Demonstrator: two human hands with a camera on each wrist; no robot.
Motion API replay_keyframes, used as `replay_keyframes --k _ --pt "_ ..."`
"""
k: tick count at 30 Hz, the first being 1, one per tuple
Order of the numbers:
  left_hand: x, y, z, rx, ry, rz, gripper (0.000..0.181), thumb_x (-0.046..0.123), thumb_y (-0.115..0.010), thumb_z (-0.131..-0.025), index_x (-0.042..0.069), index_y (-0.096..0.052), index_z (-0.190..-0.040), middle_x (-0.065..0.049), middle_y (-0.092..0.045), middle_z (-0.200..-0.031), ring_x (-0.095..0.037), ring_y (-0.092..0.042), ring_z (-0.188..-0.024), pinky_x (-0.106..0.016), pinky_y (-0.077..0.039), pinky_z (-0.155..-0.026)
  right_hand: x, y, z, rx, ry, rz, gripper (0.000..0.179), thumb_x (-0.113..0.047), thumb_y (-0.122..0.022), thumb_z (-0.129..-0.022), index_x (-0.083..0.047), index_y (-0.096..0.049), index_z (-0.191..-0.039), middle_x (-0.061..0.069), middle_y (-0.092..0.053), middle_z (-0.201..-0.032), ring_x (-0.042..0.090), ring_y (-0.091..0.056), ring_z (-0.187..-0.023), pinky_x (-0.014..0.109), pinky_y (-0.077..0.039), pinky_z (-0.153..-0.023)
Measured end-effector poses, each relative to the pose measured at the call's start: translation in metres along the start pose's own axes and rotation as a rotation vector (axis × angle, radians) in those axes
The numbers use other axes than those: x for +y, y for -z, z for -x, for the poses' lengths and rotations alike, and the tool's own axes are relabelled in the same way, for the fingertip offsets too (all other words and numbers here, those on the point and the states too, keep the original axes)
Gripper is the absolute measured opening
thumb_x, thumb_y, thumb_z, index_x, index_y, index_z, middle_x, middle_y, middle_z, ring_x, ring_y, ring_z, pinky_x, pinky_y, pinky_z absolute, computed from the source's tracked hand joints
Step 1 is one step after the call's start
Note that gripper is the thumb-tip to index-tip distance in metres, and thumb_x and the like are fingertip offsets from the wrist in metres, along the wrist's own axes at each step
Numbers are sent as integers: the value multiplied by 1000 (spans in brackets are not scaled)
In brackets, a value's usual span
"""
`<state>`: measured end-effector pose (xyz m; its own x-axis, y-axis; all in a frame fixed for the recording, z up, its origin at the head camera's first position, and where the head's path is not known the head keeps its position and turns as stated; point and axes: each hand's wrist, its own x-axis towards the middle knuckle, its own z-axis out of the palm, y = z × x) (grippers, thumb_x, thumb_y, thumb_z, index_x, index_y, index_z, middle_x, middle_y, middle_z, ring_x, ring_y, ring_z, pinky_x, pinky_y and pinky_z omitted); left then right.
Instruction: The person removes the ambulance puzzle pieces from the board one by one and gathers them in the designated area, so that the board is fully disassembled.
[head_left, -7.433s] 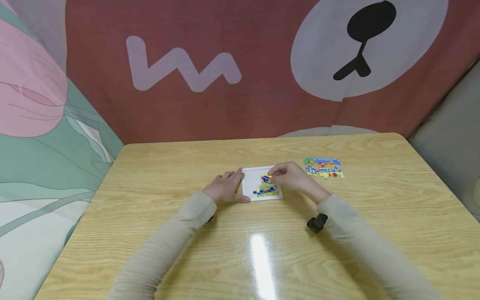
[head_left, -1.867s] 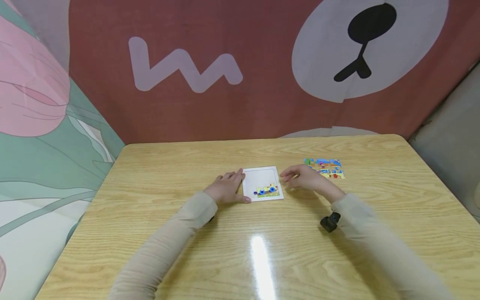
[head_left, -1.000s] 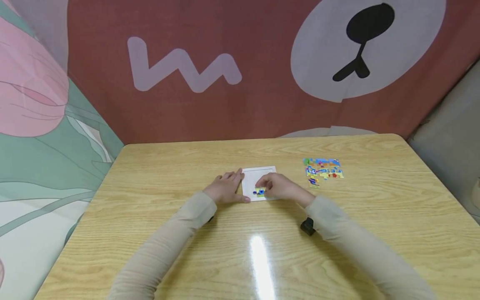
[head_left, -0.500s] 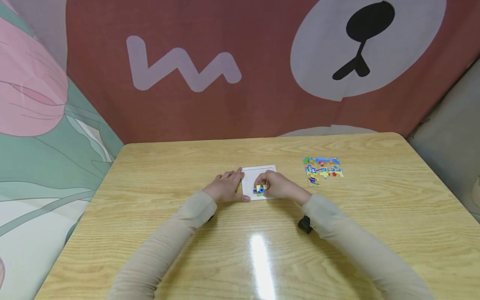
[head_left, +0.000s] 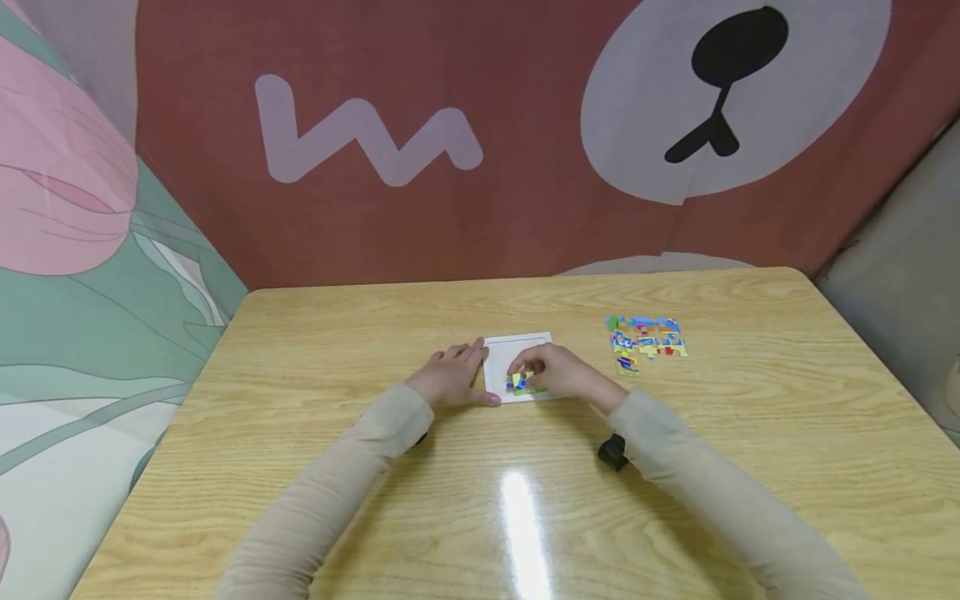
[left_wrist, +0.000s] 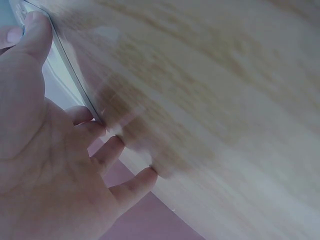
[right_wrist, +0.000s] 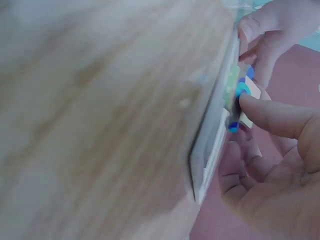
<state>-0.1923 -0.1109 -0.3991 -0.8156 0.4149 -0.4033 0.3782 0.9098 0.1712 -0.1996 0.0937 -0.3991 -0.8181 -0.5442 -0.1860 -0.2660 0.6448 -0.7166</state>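
A white puzzle tray (head_left: pixel 516 342) lies on the table between my hands. My left hand (head_left: pixel 450 375) rests at its left side, fingers spread along the edge and thumb at the near corner; in the left wrist view the palm (left_wrist: pixel 45 155) shows beside the tray's edge. Over the tray's near part, my right hand (head_left: pixel 558 371) pinches a small yellow and blue jigsaw piece (head_left: pixel 519 381) with thumb and fingers. In the right wrist view that piece stands tilted, its blue wheel print (right_wrist: pixel 243 90) beside my thumb (right_wrist: pixel 272 117). My right hand partly covers the pieces on the tray.
Joined jigsaw pieces (head_left: pixel 648 337) lie on the table right of the tray, with a blue and yellow piece (head_left: pixel 627 363) at their near left corner. The wooden table (head_left: pixel 360 333) ends at a printed cloth backdrop (head_left: pixel 525 225).
From beside the tray's right edge, my right hand has moved left onto a piece, which now tilts. A blue and yellow piece from the tray now lies by the joined pieces. Left hand unmoved.
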Motion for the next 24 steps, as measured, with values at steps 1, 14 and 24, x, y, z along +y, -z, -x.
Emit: replay_keyframes --k 1,14,24 --pt "0 0 0 0 0 0 95 66 -50 -87 11 -14 -154 -8 -7 -163 -30 -18 -148 -51 -23 -119 0 1 0 -2 -5 -7 23 5 -62 -85 -5 -71 -104 10 -64 -93 15 -48 -78 23 -40 -68" --pt "2 1 1 3 6 -1 95 66 -51 -86 11 -14 -154 -8 -7 -163 -30 -18 -148 -51 -23 -119 0 28 14 142 -101 -38 15 -13 -71 -86 -3 -71 -96 11 -71 -92 14 -62 -80 26 -51 -71" --pt "1 1 2 -1 -9 6 94 64 -52 -87 11 -14 -154 -8 -6 -163 -30 -17 -148 -51 -23 -118 21 58 39 153 -158 -161 18 -19 -66 -91 -2 -66 -98 3 -67 -90 14 -58 -82 35 -51 -77"
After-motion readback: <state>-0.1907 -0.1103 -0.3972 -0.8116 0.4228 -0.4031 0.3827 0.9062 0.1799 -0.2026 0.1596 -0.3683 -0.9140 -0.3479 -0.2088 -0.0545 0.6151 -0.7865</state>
